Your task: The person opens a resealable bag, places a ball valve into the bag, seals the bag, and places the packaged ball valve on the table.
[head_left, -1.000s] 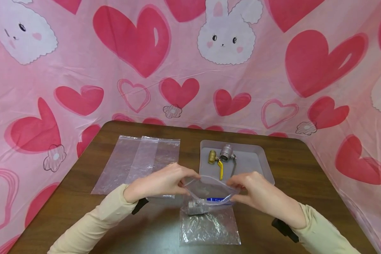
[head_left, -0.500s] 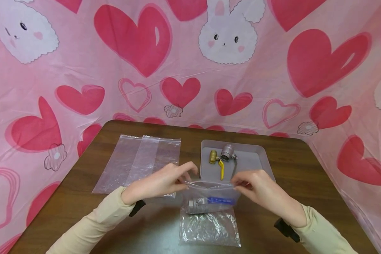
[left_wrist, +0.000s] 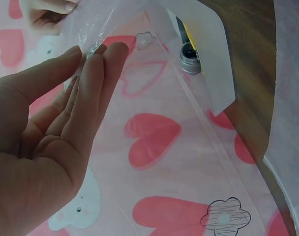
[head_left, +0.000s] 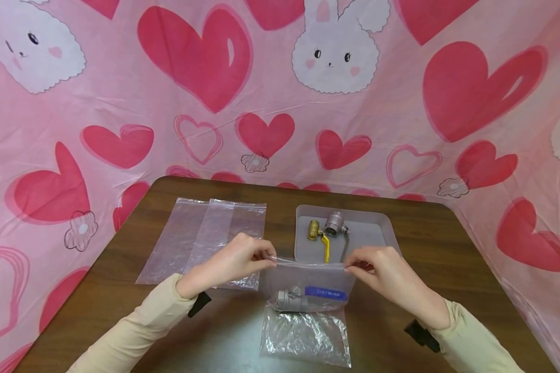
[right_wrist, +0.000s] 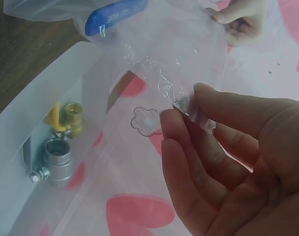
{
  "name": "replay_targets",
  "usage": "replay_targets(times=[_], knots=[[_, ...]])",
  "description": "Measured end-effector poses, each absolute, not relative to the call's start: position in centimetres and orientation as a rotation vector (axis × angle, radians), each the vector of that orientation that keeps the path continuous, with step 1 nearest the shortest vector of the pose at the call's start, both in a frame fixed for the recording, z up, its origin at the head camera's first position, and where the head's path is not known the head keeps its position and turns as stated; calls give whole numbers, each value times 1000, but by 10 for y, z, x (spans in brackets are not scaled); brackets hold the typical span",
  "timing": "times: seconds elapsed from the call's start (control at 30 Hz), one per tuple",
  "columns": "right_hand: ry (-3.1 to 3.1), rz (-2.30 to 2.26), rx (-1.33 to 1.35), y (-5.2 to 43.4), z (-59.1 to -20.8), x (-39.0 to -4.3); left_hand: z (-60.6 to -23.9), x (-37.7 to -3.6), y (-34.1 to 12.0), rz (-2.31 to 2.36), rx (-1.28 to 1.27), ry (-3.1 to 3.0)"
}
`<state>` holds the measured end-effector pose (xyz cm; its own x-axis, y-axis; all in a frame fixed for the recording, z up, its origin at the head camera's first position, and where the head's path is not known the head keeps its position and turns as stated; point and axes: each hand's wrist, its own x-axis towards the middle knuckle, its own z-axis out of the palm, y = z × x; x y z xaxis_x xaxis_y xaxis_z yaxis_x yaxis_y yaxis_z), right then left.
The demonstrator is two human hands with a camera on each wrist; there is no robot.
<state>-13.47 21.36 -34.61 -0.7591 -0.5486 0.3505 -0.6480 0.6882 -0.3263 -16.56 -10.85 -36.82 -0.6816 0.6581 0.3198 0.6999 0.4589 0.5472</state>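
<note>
2 cream long sleeves (head_left: pixel 135 331), black strap (head_left: pixel 198 303) at each wrist, bare hands

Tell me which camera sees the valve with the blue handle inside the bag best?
The head view: the silver metal valve with the blue handle lies whole inside the clear plastic zip bag. The right wrist view shows only its blue handle through the plastic. The left wrist view does not show it.

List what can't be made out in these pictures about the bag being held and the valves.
- Zip bag seal: head view too small to tell whether it is pressed shut.
- Blue valve handle lettering: blurred in head and right wrist views.
- Left hand fingertips: hidden behind plastic in the left wrist view.
- Tray valves: near ends hidden by the bag.
</note>
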Motion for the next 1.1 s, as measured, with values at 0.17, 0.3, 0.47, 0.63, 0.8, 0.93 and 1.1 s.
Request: replay_targets(times=[0.17, 0.3, 0.47, 0.63, 0.8, 0.93, 1.1], knots=[[-2657, 640, 959, 216, -348, -137, -369, -166, -109, -1011, -1204, -2618], [-2626, 616, 965, 216, -349, -138, -369, -167, -109, -1001, -1193, -2605], [-2588, 608, 965, 215, -351, -139, -370, -168, -109, -1047, -1150, -2616], [-2568, 603, 964, 215, -352, -140, -369, -168, -108, -1071, -1130, -2609], [-2567, 625, 957, 215, -351, -139, -367, -169, -107, -1096, -1121, -2596], [-2565, 654, 961, 215, -349, -138, -365, -169, -107, -1108, -1113, -2596], [-2539, 653, 972, 217, -344, -137, -360, -168, -108, -1092, -1124, -2579]])
